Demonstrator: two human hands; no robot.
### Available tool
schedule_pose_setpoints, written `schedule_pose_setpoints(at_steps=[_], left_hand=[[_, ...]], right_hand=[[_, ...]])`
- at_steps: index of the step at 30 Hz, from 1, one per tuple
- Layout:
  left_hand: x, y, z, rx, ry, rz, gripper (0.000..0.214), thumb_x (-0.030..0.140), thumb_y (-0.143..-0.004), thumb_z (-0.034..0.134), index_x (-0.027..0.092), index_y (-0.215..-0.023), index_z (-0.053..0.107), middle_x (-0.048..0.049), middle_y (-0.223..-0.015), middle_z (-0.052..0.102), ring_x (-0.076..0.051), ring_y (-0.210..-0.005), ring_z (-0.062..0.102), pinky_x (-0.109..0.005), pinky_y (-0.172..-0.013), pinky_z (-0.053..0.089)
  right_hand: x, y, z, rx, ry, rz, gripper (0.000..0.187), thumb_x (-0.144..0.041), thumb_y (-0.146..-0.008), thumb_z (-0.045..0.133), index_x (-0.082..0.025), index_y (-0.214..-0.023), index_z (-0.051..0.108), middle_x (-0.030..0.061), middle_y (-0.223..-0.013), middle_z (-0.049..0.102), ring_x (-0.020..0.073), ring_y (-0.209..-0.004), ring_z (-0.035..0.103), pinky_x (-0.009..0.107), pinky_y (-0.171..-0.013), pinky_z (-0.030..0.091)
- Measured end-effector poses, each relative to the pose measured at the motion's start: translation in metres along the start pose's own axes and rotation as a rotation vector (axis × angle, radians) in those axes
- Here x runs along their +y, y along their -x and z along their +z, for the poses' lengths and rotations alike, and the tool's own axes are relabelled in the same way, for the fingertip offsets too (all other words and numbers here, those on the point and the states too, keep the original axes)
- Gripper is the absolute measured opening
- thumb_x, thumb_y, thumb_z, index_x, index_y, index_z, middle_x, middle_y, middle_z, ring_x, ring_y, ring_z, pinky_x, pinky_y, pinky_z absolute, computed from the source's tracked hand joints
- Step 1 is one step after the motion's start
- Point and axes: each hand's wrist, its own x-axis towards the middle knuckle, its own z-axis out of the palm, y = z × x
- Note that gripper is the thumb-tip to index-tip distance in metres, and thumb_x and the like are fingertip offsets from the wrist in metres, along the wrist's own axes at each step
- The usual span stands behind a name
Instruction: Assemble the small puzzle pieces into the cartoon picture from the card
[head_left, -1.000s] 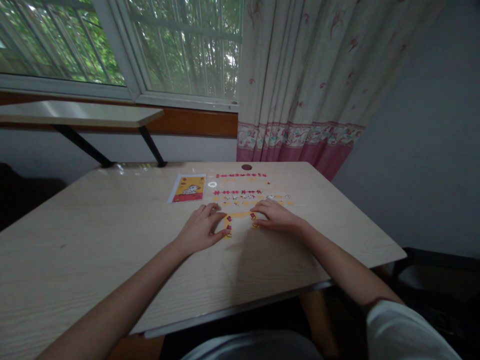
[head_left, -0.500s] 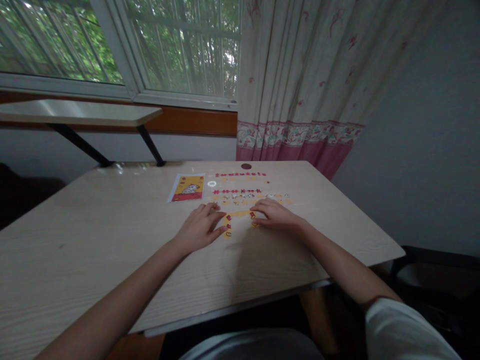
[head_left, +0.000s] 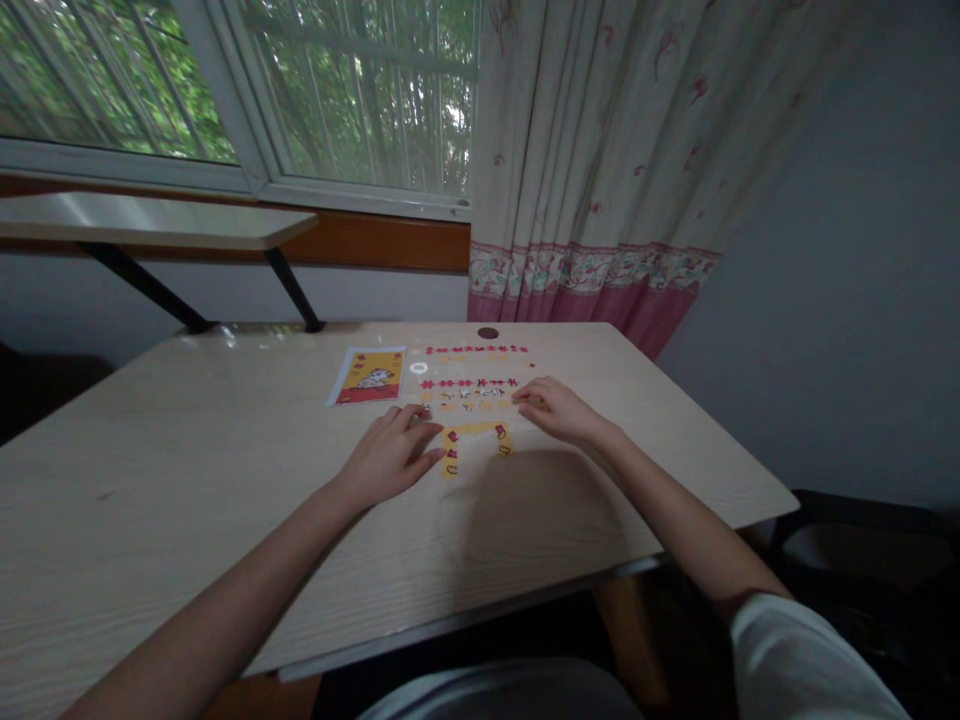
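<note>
Yellow jigsaw pieces (head_left: 480,428) are joined into a partial frame on the table, with a top edge and two side strips. Red-and-black marks show on its left strip (head_left: 451,454) and right strip (head_left: 502,440). My left hand (head_left: 390,452) rests beside the left strip, fingers spread, thumb and index tips at its edge. Beyond the frame, my right hand (head_left: 556,408) hovers at the right end of the rows of loose yellow-and-white pieces (head_left: 469,400). Its thumb and fingers are curved and slightly apart, covering some pieces; nothing shows between them.
A reference picture (head_left: 369,376) of a white animal on yellow and red lies left of the rows. Red pieces (head_left: 469,384) form lines farther back, near a small white round object (head_left: 418,368) and a dark cable hole (head_left: 488,333). A raised shelf (head_left: 165,220) stands at the back left.
My right hand has moved from the frame's right strip, up and slightly right to the loose pieces, leaving that strip uncovered. My left hand stays beside the left strip.
</note>
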Motion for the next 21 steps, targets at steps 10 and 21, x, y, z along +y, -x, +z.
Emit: schedule_pose_setpoints(at_steps=[10,21], left_hand=[[0.004,0.0,-0.002,-0.018,0.007,-0.029,0.036,0.043,-0.087,0.046,0.02,-0.109,0.063,-0.0118,-0.113,0.052,-0.027,-0.099,0.051,-0.043,-0.085,0.043],[0.0,0.002,-0.001,-0.012,-0.013,-0.014,0.035,0.043,-0.088,0.045,0.019,-0.108,0.063,-0.0124,-0.113,0.051,-0.026,-0.099,0.05,-0.044,-0.085,0.043]], right_hand=[[0.055,-0.042,-0.015,-0.047,0.164,0.216,0.023,-0.016,-0.083,0.052,-0.014,-0.099,0.069,0.0101,-0.098,0.069,0.017,-0.087,0.061,0.025,-0.079,0.043],[0.061,-0.11,0.024,-0.132,0.228,0.223,0.028,-0.013,-0.081,0.054,-0.014,-0.105,0.068,0.0115,-0.112,0.066,0.0199,-0.103,0.059,0.026,-0.092,0.039]])
